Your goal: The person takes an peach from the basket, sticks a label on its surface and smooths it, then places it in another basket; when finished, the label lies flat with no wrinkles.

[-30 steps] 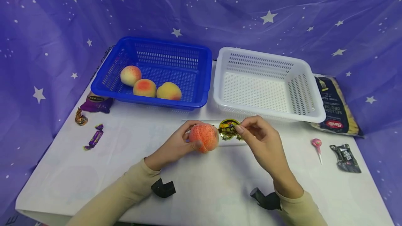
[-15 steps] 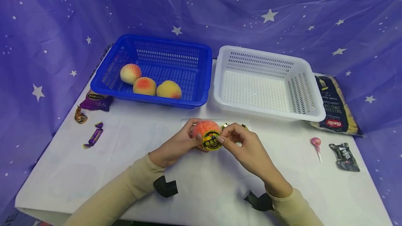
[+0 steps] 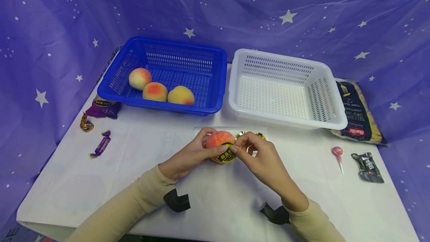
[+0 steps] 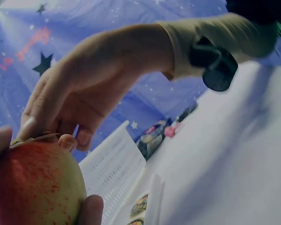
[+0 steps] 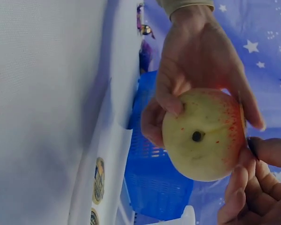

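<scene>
My left hand (image 3: 189, 157) grips a red-and-yellow peach (image 3: 217, 138) above the middle of the table. A round black-and-gold sticker (image 3: 226, 156) lies against its near side, under the left thumb. My right hand (image 3: 263, 156) pinches the sticker's right edge between thumb and forefinger. In the right wrist view, the pale underside of the peach (image 5: 199, 119) shows a dark pit at its centre, and left fingers curl round it. Behind the hands lies a sheet with more round stickers (image 5: 99, 180), partly hidden in the head view.
A blue basket (image 3: 168, 110) with several peaches stands back left, a white basket (image 3: 289, 121) back right. Pasta bag (image 3: 357, 117), lollipop (image 3: 337, 152) and black packet (image 3: 367, 167) lie right. Purple packet (image 3: 103, 108) and wrapped candies (image 3: 100, 144) lie left.
My right hand has moved left, bringing the sticker from beside the peach onto its near side. The left thumb has slid onto the sticker.
</scene>
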Motion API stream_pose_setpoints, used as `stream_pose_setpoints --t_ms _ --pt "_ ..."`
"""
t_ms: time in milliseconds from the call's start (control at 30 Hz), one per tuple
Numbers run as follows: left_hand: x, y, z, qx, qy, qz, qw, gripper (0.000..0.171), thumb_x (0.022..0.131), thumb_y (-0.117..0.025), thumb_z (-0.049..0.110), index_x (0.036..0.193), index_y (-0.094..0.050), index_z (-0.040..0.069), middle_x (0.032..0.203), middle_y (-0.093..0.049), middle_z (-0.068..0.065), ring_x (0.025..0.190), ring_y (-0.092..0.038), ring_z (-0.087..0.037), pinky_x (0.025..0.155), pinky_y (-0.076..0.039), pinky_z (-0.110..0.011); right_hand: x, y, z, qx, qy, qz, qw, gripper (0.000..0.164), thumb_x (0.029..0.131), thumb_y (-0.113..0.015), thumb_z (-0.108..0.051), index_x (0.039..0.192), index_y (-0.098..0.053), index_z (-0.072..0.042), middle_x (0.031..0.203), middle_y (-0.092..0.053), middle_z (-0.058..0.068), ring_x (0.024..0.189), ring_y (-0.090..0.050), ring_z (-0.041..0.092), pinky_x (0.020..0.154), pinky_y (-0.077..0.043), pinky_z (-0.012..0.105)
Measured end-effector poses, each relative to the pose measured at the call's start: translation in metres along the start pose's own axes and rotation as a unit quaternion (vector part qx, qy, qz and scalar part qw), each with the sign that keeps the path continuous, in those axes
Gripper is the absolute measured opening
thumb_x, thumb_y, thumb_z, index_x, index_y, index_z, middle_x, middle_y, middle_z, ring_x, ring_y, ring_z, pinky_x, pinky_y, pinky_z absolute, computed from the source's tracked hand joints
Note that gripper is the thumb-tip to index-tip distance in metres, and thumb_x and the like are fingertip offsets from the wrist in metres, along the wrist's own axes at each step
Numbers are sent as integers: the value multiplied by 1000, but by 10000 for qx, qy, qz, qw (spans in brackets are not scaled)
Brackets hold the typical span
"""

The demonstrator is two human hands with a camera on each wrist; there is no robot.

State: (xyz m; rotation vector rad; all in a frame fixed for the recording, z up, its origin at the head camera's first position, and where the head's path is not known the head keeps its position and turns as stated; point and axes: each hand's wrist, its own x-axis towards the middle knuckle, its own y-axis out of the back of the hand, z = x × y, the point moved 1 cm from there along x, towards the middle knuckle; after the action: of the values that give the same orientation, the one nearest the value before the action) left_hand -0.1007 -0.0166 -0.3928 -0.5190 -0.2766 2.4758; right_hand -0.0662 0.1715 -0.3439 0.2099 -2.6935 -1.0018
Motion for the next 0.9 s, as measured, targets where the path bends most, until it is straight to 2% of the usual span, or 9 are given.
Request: stream_pose_setpoints --t_ms 167,267,333,533,733,833,900 --pt "-3 -3 5 -23 -39 104 9999 53 80 -64 32 118 -31 13 121 -42 -10 94 -57 -23 78 -49 -35 1 0 -4 -18 29 305 9995 32 77 -68 -32 100 -51 -16 79 -54 -7 69 -51 6 57 -44 24" --pt "-5 -4 9 -152 4 102 9998 50 81 -64 31 116 -34 12 122 -40 -11 93 -56 -22 80 -48 -35 1 -1 -3 9 70 283 9996 48 72 -73 -31 109 -48 -13 87 -53 -5 74 -51 7 59 -45 26" --pt "-5 -4 11 -280 22 62 9996 49 81 -64 31 114 -34 11 121 -39 -11 92 -56 -22 80 -48 -37 2 -3 1 -82 244 198 9995 51 70 -73 -34 110 -49 -14 90 -52 -6 77 -50 7 59 -45 26" --pt "-4 -1 12 -419 109 -165 9989 42 86 -56 34 108 -32 8 120 -41 -15 88 -62 -26 82 -48 -40 4 -2 4 -383 864 20 9955 34 79 -65 -30 108 -54 -18 98 -52 -8 82 -48 7 60 -43 23" --pt "-1 1 11 -334 183 -164 9991 45 85 -57 36 107 -30 7 118 -43 -15 87 -62 -27 82 -48 -39 5 -1 5 -504 892 -177 9946 36 80 -64 -32 111 -53 -18 98 -50 -8 85 -49 10 63 -44 25" --pt "1 2 11 -399 233 -214 9987 46 85 -57 35 111 -30 7 119 -43 -16 88 -62 -28 82 -47 -39 7 6 10 -593 845 -21 9947 26 83 -61 -27 107 -56 -17 93 -52 -11 81 -49 6 62 -44 23" --pt "1 3 12 -362 251 -159 9989 46 85 -57 33 115 -31 9 120 -42 -14 90 -61 -27 83 -47 -38 9 16 16 -709 812 280 9938 19 84 -60 -23 102 -58 -17 90 -54 -11 78 -50 4 60 -44 21"
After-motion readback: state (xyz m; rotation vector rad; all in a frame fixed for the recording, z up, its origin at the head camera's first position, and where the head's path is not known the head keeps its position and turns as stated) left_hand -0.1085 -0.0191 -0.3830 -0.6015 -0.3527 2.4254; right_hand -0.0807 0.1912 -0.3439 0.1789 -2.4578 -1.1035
